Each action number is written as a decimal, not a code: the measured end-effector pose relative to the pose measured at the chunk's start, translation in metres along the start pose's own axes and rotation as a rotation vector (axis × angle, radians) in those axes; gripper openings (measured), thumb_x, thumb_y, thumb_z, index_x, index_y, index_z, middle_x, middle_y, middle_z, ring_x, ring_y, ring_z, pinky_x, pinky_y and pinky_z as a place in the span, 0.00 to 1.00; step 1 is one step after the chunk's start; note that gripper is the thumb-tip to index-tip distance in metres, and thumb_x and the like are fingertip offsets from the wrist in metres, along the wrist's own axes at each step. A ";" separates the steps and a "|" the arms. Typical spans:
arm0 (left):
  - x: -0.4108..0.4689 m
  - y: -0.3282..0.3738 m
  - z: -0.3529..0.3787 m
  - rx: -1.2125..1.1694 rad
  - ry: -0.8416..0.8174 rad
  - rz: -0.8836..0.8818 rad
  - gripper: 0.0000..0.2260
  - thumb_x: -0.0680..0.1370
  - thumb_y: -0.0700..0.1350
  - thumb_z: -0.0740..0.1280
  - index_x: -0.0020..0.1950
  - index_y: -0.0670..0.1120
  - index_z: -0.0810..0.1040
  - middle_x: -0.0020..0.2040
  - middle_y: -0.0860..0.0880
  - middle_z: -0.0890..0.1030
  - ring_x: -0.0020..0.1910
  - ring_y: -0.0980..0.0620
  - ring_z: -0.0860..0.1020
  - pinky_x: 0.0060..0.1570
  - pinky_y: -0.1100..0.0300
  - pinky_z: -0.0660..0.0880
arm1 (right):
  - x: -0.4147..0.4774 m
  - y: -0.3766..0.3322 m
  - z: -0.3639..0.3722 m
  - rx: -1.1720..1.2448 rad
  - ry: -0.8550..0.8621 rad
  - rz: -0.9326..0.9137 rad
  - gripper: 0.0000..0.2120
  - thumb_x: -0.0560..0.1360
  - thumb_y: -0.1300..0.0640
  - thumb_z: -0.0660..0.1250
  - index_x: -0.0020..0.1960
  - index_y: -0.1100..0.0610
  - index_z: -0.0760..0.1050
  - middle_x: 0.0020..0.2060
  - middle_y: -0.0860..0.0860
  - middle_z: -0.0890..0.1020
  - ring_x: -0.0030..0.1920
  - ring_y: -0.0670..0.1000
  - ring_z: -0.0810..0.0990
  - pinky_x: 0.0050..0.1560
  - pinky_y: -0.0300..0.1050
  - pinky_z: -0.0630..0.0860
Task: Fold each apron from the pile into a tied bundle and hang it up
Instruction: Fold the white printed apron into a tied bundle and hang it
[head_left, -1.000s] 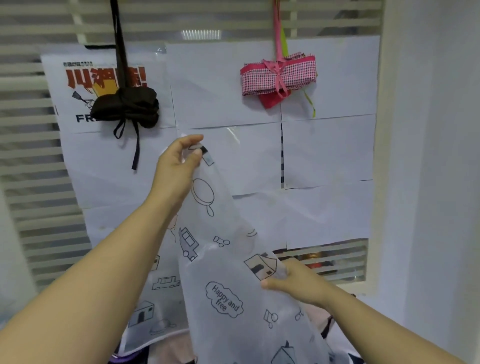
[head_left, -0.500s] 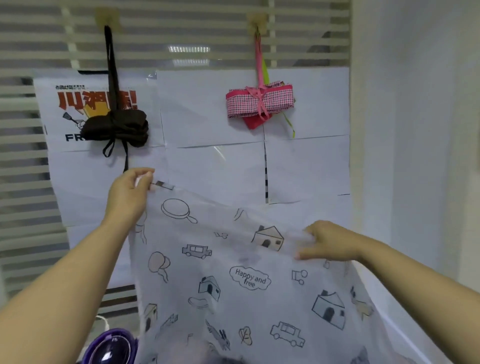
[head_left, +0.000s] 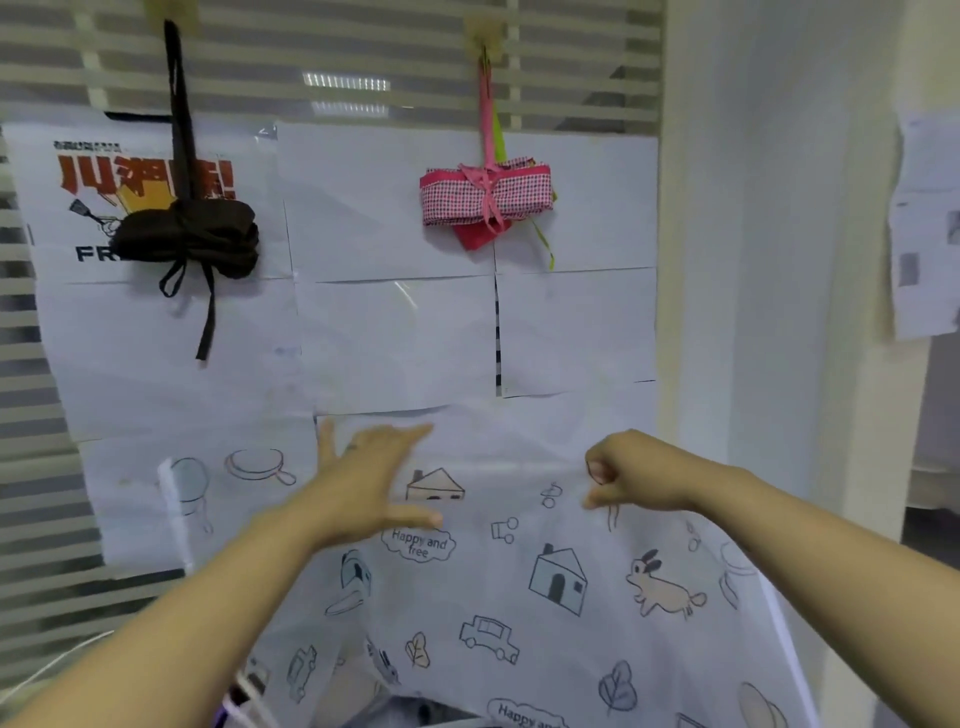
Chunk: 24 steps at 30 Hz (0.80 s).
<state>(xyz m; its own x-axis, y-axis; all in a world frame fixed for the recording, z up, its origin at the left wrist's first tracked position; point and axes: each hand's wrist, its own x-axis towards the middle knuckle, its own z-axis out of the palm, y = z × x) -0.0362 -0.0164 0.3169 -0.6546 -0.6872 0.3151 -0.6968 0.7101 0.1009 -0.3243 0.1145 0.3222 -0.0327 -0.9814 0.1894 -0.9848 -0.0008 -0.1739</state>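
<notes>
While the right hand (head_left: 644, 475) pinches the apron (head_left: 519, 592), the left hand (head_left: 363, 486) spreads flat before it.

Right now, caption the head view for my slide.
Right hand pinches the printed apron; left hand spreads open before it.

Both bare forearms reach forward and up toward the apron (head_left: 519, 597). The left hand (head_left: 374, 480) lies spread at its upper edge, fingers straight and thumb out; blur hides whether it touches. The right hand (head_left: 641, 473), further right along that edge, has its fingers curled and seems to pinch the fabric.
</notes>
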 end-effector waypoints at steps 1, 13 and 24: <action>-0.001 0.009 0.009 0.051 -0.078 0.023 0.45 0.65 0.73 0.63 0.77 0.59 0.51 0.67 0.53 0.71 0.74 0.52 0.59 0.69 0.44 0.29 | -0.001 -0.003 -0.004 0.003 0.018 -0.020 0.23 0.72 0.53 0.73 0.32 0.54 0.59 0.28 0.49 0.63 0.30 0.48 0.59 0.30 0.40 0.56; 0.019 -0.001 -0.039 0.273 0.038 0.038 0.22 0.68 0.65 0.71 0.37 0.52 0.63 0.34 0.54 0.71 0.34 0.54 0.70 0.30 0.60 0.63 | -0.022 0.030 -0.036 -0.168 -0.137 0.224 0.14 0.71 0.55 0.73 0.32 0.54 0.70 0.31 0.48 0.75 0.33 0.48 0.73 0.34 0.40 0.67; 0.006 -0.035 -0.048 0.204 -0.110 -0.049 0.30 0.63 0.73 0.66 0.37 0.45 0.68 0.35 0.50 0.73 0.33 0.53 0.69 0.32 0.60 0.61 | -0.005 0.045 -0.044 -0.668 0.100 0.565 0.03 0.78 0.59 0.62 0.51 0.55 0.74 0.42 0.49 0.74 0.51 0.53 0.71 0.44 0.43 0.67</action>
<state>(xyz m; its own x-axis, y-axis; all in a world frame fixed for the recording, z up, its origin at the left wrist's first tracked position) -0.0013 -0.0382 0.3601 -0.6385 -0.7408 0.2087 -0.7663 0.6372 -0.0824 -0.3758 0.1278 0.3563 -0.5295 -0.7795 0.3348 -0.7099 0.6232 0.3282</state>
